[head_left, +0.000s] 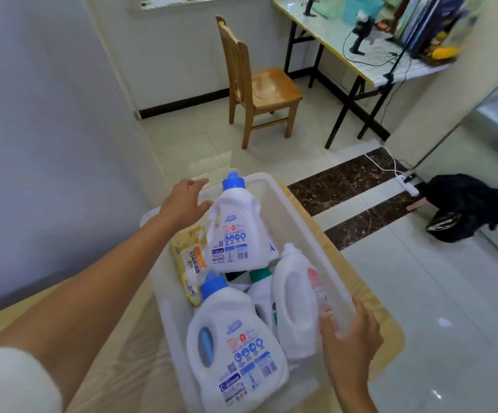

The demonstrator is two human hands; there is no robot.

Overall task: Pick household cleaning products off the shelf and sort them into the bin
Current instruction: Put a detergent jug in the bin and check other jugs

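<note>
A translucent white bin (295, 204) sits on a plastic-covered table (116, 338) and holds several detergent bottles. One blue-capped white bottle (237, 231) lies at the far end, another (235, 347) at the near end. A white bottle (296, 302) without a visible cap lies on the right, a green-capped one (261, 293) is half hidden in the middle. A yellow refill pouch (189, 260) lies along the left wall. My left hand (185, 201) reaches over the bin's far left rim, fingers spread. My right hand (350, 335) holds the bin's right wall, fingers curled over the rim.
A wooden chair (256, 84) stands on the tiled floor beyond the table. A folding desk (358, 70) with cables and clutter is at the back right. A black bag (465, 204) and a power strip (407, 184) lie on the floor to the right.
</note>
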